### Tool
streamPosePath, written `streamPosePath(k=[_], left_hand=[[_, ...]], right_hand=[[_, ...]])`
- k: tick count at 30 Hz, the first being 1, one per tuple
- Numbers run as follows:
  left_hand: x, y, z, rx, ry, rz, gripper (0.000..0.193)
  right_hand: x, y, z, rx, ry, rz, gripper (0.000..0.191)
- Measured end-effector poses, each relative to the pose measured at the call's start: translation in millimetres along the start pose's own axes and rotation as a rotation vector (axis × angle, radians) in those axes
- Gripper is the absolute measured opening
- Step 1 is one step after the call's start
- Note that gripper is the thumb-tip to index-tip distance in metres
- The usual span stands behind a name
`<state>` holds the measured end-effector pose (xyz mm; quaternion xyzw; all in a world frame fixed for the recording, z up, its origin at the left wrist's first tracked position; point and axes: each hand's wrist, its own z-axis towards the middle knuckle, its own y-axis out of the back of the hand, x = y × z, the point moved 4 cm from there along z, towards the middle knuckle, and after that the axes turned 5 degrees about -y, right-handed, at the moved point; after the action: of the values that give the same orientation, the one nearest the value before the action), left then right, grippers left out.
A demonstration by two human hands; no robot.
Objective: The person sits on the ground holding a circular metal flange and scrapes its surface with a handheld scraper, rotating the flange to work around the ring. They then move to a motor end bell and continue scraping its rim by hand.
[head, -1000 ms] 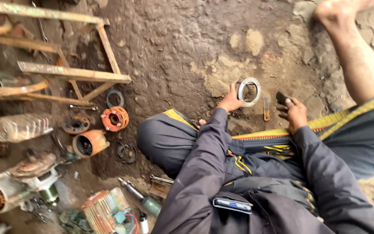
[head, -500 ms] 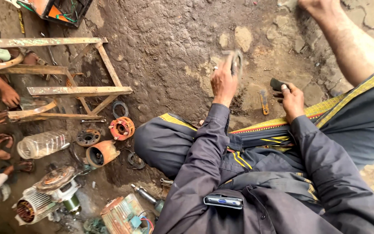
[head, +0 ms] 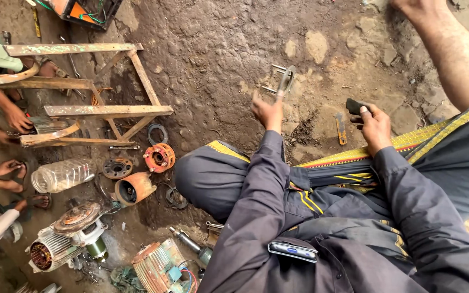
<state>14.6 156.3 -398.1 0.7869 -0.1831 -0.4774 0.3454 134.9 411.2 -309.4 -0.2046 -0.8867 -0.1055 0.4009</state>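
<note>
My left hand [head: 267, 113] is raised over the dirt ground [head: 207, 49] with its fingers pinched on a grey metal ring [head: 285, 80]. I see the ring edge-on, with a couple of thin bolts sticking out of its side, held clear of the ground above my left knee. My right hand [head: 374, 123] is closed around a small dark tool [head: 355, 105] whose end pokes out past the fingers. Between my hands, a short flat metal strip [head: 341, 128] lies on the ground, just beside the right hand. Another person's bare forearm [head: 451, 49] crosses the top right corner.

Further left of my knee sit an orange flange [head: 159, 158], an orange housing [head: 134, 189], a dark round plate [head: 118, 168] and a clear plastic jar [head: 63, 174] lying on its side. A rusty welded metal frame [head: 104, 111] stands beyond them. Towards the bottom edge are a grey motor [head: 61, 244] and a second motor with ribbed casing [head: 156, 268]. Other people's hands [head: 17, 118] work at the left edge, by the frame.
</note>
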Motion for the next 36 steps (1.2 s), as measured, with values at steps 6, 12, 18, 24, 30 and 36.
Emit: streamPosePath(k=[6, 12, 18, 24, 30, 36], left_hand=[[13.2, -9.7, 8.5, 0.391, 0.53, -0.829, 0.095], [8.2, -21.5, 13.0, 0.544, 0.716, -0.911, 0.083], [-1.5, -46.0, 25.8, 0.571, 0.553, -1.163, 0.035], [10.4, -53.5, 14.7, 0.494, 0.15, -0.521, 0.041], [20.8, -55.0, 10.8, 0.525, 0.297, -0.521, 0.046], [24.2, -61.6, 13.3, 0.525, 0.296, -0.508, 0.036]], right_hand=[[-0.6, -5.8, -1.0, 0.015, -0.001, -0.022, 0.031], [2.9, -10.7, 10.5, 0.01, -0.007, -0.035, 0.031], [3.8, -12.9, 19.6, 0.009, -0.025, -0.022, 0.032], [2.1, -16.3, 25.5, 0.018, 0.005, -0.057, 0.031], [1.6, -16.5, 23.2, 0.022, -0.007, -0.063, 0.03], [-4.2, -11.0, 29.8, -0.029, -0.031, -0.086, 0.037]])
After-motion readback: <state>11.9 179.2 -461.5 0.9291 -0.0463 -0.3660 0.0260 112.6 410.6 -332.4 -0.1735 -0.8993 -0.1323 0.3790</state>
